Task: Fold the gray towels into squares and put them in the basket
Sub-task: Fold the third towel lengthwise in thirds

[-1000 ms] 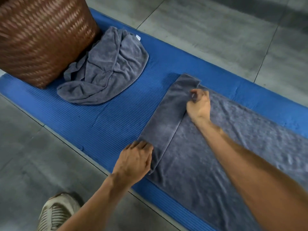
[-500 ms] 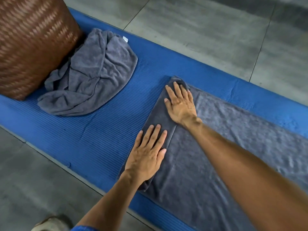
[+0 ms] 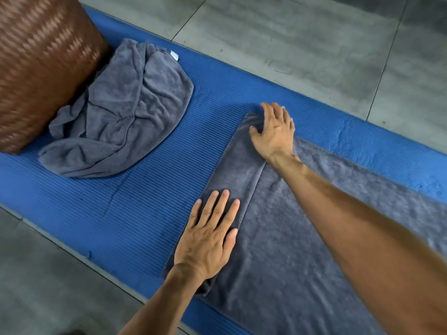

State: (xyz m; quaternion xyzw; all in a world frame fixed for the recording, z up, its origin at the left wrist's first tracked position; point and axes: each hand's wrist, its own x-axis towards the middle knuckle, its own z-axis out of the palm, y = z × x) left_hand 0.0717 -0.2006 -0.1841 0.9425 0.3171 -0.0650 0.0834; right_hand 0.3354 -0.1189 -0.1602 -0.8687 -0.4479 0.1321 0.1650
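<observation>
Head view: both hands (image 3: 208, 240) flat on towel (image 3: 278, 262)

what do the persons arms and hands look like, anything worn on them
Both forearms are bare as far as the frame shows, with no sleeve in view. The left hand and right hand wear no gloves; no ring, watch or wristband is visible. Fingernails look short and unpainted.

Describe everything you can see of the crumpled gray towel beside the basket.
The crumpled gray towel is soft terry-like cloth, bunched in loose folds and creases, unfolded. A small white tag shows at its far edge. It lies on the blue ribbed mat, its left side against the brown woven basket. Neither hand touches it.
</observation>
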